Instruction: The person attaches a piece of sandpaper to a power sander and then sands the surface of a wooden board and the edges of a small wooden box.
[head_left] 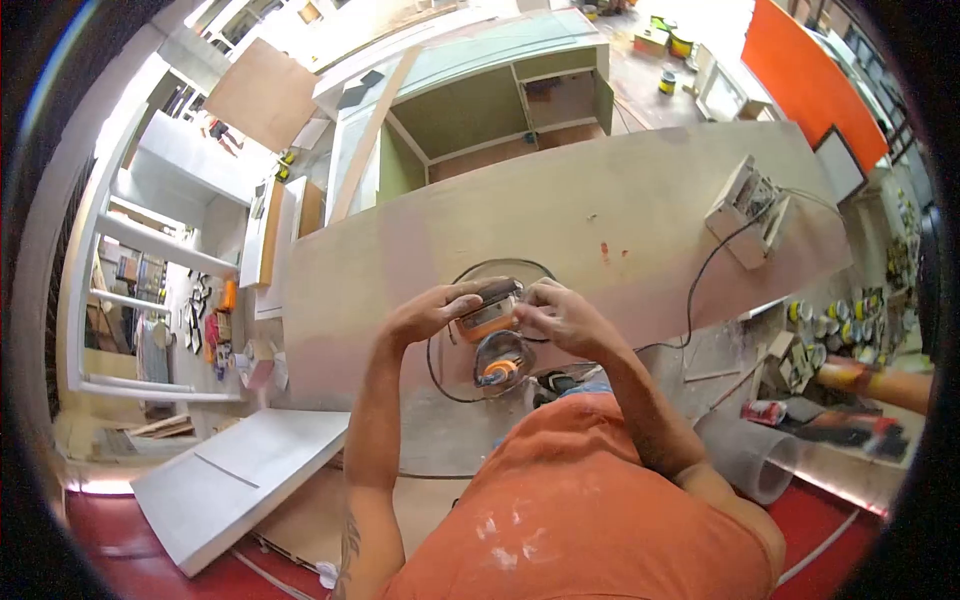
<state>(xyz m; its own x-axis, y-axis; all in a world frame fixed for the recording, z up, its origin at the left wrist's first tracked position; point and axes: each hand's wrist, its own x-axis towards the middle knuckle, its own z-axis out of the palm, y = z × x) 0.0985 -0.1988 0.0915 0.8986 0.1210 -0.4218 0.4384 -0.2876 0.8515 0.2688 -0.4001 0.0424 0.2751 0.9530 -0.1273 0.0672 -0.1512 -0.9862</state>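
Observation:
An orange power sander with a dark, flat pad is held up over the near edge of the long board, in front of my orange shirt. My left hand is closed around its left side, thumb lying along the dark pad. At the right edge of the pad, the fingers of my right hand are pinched together against the sander; their tips are partly hidden. Below hangs its clear dust container. A black cord loops around the sander.
The long, dusty board spans the space before me, with a socket box and cable at its right. Behind stands an open cabinet. A white panel lies at left. Another person's arm reaches in at right, near several cans.

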